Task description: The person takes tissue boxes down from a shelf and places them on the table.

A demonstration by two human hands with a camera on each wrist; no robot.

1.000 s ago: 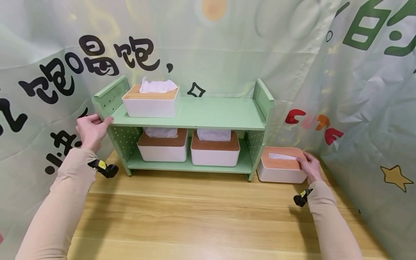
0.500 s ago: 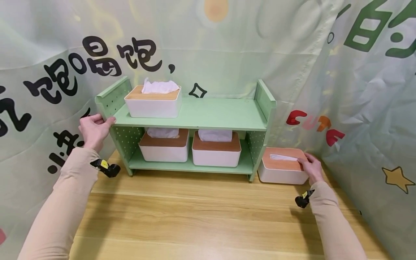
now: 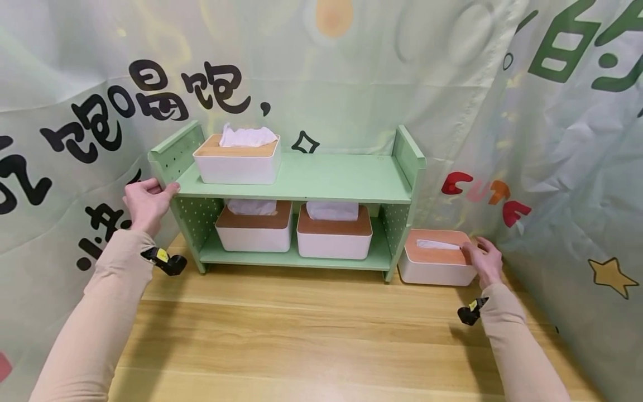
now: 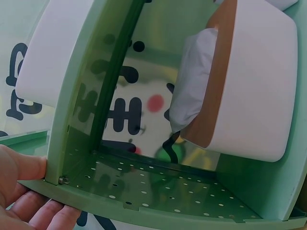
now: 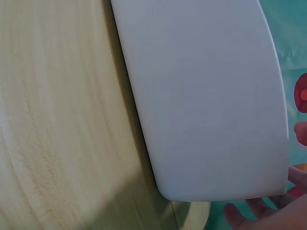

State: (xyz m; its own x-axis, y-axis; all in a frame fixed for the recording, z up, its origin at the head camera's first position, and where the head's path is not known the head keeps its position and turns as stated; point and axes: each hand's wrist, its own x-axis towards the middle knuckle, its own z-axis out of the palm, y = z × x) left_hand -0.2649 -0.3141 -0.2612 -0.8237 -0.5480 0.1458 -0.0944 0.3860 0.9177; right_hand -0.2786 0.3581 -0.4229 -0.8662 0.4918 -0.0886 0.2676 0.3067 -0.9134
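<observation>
My left hand [image 3: 148, 206] grips the left side of a green two-tier shelf [image 3: 346, 174], its thumb at the front edge of the upper board. In the left wrist view the other fingers [image 4: 48, 213] lie along the outside of the perforated side panel. My right hand [image 3: 485, 263] is at the right end of a white tissue box [image 3: 436, 272] with a wooden lid, which stands on the table right of the shelf. Its fingers are loose, one tip at the lid's edge. In the right wrist view the box's white wall [image 5: 206, 100] hides part of that hand.
A tissue box [image 3: 236, 169] stands on the upper board at left. Two others, a left one [image 3: 253, 239] and a right one [image 3: 334, 245], stand on the lower board. The wooden table [image 3: 311, 335] reaches a printed curtain [image 3: 351, 67] behind and at both sides.
My right hand has loosened and drawn slightly right at the end of the tissue box, its fingers spread more. My left hand still holds the shelf. The head view has shifted slightly.
</observation>
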